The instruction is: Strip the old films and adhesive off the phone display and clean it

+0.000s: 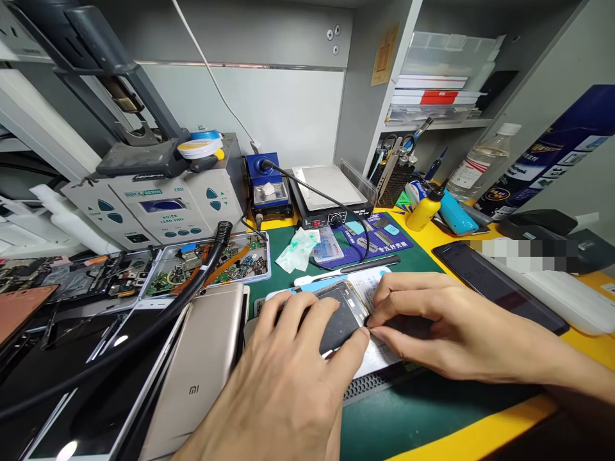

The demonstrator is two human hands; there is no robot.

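Note:
An opened smartphone (340,323), its black inner face up, lies on a white printed sheet (379,365). My left hand (288,358) spans it, fingertips along the far edge and thumb at the near right corner, gripping it. My right hand (432,320) is at the phone's right end, thumb and index finger pinched together right beside my left thumb. Whatever sits in that pinch is too small and covered to make out. Just beyond the phone lies a tool (348,271) with a white end and dark handle.
Left stand a gold Mi phone (195,378), a black hose (158,333), a tray of circuit boards (263,272) and a QUICK hot-air station (163,205). Behind is a heating plate (331,186). To the right are a dark phone (500,285), a yellow bottle (425,210) and a spray can (548,153).

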